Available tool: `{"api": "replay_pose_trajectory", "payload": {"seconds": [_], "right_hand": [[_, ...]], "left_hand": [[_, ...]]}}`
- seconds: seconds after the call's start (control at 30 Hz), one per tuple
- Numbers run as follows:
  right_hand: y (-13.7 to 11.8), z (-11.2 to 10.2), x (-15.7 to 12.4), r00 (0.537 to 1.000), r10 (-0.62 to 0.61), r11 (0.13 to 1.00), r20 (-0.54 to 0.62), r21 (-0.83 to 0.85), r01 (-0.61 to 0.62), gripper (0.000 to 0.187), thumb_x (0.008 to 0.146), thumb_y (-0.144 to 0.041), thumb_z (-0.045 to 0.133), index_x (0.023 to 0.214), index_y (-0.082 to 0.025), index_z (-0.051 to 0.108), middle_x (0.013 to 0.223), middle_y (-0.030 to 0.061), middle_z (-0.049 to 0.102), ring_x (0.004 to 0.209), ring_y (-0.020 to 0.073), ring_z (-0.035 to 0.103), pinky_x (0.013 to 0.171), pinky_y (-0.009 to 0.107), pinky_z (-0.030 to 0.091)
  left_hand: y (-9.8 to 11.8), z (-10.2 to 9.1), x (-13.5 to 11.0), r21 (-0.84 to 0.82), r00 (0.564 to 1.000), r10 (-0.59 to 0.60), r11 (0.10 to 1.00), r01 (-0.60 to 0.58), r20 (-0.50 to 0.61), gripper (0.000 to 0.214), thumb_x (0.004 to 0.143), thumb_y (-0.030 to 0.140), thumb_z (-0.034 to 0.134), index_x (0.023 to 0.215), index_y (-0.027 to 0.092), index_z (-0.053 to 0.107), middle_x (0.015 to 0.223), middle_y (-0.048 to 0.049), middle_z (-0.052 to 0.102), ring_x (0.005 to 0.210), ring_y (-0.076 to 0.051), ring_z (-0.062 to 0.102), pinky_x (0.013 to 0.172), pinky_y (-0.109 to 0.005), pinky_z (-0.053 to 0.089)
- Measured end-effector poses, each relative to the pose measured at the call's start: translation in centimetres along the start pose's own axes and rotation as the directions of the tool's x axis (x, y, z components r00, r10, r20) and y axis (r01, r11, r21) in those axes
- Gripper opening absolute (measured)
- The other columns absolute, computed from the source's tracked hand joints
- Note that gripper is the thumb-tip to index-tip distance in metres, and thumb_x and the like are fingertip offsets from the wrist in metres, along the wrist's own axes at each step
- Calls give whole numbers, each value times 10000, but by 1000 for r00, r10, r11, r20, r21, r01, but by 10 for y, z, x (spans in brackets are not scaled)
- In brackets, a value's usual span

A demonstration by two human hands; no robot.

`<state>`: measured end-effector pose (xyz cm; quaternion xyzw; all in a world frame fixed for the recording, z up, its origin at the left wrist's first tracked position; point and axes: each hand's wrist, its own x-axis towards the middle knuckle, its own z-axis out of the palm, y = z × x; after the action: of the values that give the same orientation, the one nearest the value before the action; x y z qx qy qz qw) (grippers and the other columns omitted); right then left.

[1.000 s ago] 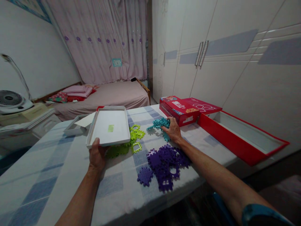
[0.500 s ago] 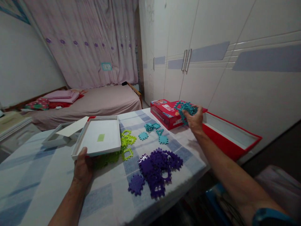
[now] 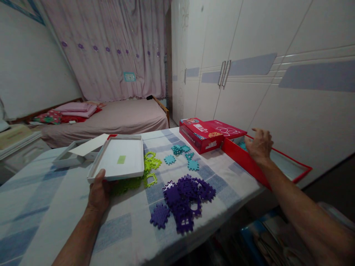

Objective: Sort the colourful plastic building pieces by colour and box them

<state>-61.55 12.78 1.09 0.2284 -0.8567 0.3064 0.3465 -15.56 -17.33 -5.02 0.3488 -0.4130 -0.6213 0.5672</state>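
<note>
My left hand grips the near corner of a shallow white box lid, thumb on top, holding it tilted over lime-green puzzle pieces. My right hand is over the long red box, its fingers apart and nothing seen in them. Teal pieces show inside that box beside the hand. More teal puzzle pieces lie loose on the table. A pile of purple puzzle pieces is at the table's near side.
A closed-looking red printed box stands at the back right of the checked tablecloth. At the left lie a grey-white tray and a white card. Beyond are a bed and a white wardrobe.
My right hand has moved right and down to the red box and let go of the teal pieces, which now show inside. My left hand still holds the lid.
</note>
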Motion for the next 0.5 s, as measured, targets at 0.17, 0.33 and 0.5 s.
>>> {"api": "replay_pose_trajectory", "payload": {"seconds": [0.17,0.33,0.5], "right_hand": [[-76,15,-58,742,-509,841,437,436,321,255,855,-244,516,1075,-183,631,1077,76,653,985,201,605,898,325,451],[-112,44,-106,509,-533,846,676,421,327,426,817,-304,608,1227,-189,598,1202,101,626,1081,233,584,932,331,432],[-121,57,-106,540,-467,884,700,382,270,528,718,-308,697,1216,-150,613,1080,97,654,947,231,608,835,308,454]], "left_hand": [[1,1,0,5,1000,15,1000,-15,-10,277,790,326,605,1030,198,655,1066,-28,701,1022,-231,627,743,-293,600],[2,0,-2,-7,1000,-6,1000,6,-15,296,785,326,609,1058,225,658,1109,-28,692,1064,-238,625,754,-311,605],[-1,-3,1,17,1000,-6,1000,7,-27,329,772,365,637,1066,220,668,1127,-45,685,1028,-236,638,687,-286,608]]}}
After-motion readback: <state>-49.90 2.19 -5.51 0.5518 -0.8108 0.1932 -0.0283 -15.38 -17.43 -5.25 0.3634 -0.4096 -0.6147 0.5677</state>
